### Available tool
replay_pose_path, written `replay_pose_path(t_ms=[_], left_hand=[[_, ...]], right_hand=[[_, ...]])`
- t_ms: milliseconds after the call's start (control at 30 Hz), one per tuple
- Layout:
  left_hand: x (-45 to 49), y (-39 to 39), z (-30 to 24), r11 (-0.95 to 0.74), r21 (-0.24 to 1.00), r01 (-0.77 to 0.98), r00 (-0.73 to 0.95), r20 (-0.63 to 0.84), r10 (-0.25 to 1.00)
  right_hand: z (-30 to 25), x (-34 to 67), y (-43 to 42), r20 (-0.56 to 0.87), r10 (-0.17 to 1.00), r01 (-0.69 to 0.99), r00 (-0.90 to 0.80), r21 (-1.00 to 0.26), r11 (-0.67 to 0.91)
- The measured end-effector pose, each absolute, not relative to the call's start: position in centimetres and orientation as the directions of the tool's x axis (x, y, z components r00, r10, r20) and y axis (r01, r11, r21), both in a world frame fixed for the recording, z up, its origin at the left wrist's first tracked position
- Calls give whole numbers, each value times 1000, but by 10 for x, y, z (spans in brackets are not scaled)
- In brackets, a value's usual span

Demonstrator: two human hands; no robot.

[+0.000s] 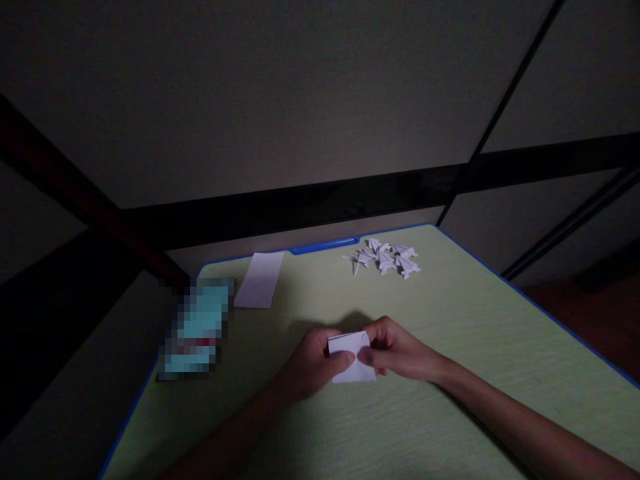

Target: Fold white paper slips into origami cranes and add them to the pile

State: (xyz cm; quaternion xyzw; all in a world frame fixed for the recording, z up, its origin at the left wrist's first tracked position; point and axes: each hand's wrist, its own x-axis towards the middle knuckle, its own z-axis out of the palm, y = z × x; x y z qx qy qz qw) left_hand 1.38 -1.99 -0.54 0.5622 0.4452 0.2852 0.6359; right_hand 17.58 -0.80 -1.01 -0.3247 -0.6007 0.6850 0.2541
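The pale green, blue-edged surface (480, 320) runs wide from the hands to its right edge. A white rectangular paper sheet (260, 280) lies near the far-left corner, white folded-paper figures (384, 260) near the far edge, right of centre. Mid-surface, the left hand (316, 360) and right hand (395, 348) pinch a small white folded-paper square (354, 372), thumbs on top, forearms angled inward.
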Motion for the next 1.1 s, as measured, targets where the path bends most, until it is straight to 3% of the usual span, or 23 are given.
replay_pose_path(t_ms=[467,600,767,967,1100], left_hand=[[12,-16,-5,143,958,249,472,-249,846],[12,-15,-6,173,960,219,431,-255,866],[18,-20,-6,204,971,124,393,-237,889],[17,-20,-8,235,972,4,295,-226,928],[14,-17,-6,250,968,-27,342,-226,912]], right_hand=[[1,197,-2,-282,534,95,-797,-932,-350],[0,193,-2,-212,638,-9,-740,-946,-324],[-9,180,-7,-122,842,-139,-526,-964,-226],[-12,174,-9,-59,880,-229,-472,-955,-186],[-10,172,-12,33,896,-309,-443,-943,-119]])
